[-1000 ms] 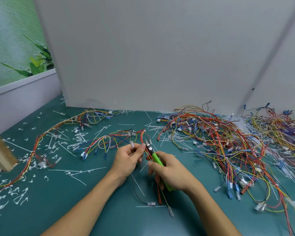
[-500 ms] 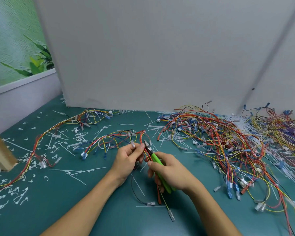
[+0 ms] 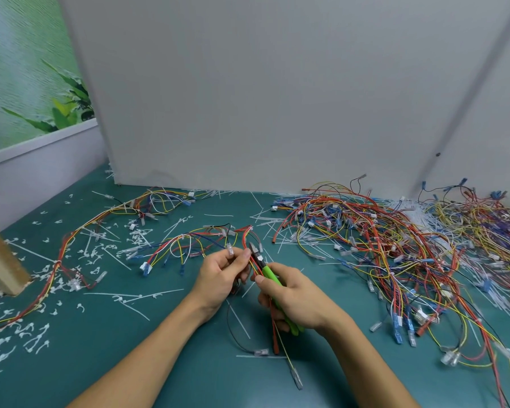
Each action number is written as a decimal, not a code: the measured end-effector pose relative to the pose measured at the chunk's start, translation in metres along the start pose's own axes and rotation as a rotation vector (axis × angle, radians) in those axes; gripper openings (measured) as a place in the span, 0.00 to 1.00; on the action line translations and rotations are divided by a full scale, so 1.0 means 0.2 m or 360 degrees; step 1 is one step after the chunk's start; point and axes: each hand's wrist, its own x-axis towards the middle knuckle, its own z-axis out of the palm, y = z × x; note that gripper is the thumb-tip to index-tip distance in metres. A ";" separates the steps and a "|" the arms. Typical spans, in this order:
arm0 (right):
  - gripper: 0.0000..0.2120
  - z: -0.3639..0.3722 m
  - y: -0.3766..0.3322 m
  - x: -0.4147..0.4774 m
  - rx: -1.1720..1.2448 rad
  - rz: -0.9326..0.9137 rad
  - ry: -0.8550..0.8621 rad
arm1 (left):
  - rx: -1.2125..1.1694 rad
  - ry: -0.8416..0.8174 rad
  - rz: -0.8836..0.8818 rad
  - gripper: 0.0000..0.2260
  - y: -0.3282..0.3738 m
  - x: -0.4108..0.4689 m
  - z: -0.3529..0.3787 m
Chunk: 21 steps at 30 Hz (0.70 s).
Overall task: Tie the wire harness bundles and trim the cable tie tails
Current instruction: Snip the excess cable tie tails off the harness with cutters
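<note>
My left hand (image 3: 223,276) pinches a wire harness bundle (image 3: 189,242) of red, yellow, blue and white wires at the middle of the green table. My right hand (image 3: 295,298) grips green-handled cutters (image 3: 270,273), their dark jaws right beside my left fingertips at the bundle. Red, black and yellow wires of the bundle hang down below my hands toward the table's front. The cable tie at the jaws is too small to make out.
A large tangled pile of harnesses (image 3: 395,245) covers the right side. A long tied harness (image 3: 80,240) runs along the left, among several cut white tie tails (image 3: 42,343). A wooden post (image 3: 0,266) stands at left. A grey board (image 3: 248,98) closes the back.
My right hand has slid the cutters a little left and closer to my left fingertips. The left hand has hardly moved.
</note>
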 end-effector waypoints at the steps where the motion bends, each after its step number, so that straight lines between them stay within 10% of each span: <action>1: 0.08 0.00 0.00 0.00 0.0010 -0.0002 -0.0003 | 0.0009 0.0004 0.0007 0.12 0.00 0.00 0.00; 21: 0.08 0.00 0.01 0.01 -0.0160 -0.0005 0.0063 | 0.0255 0.0210 0.0101 0.13 0.03 -0.01 0.04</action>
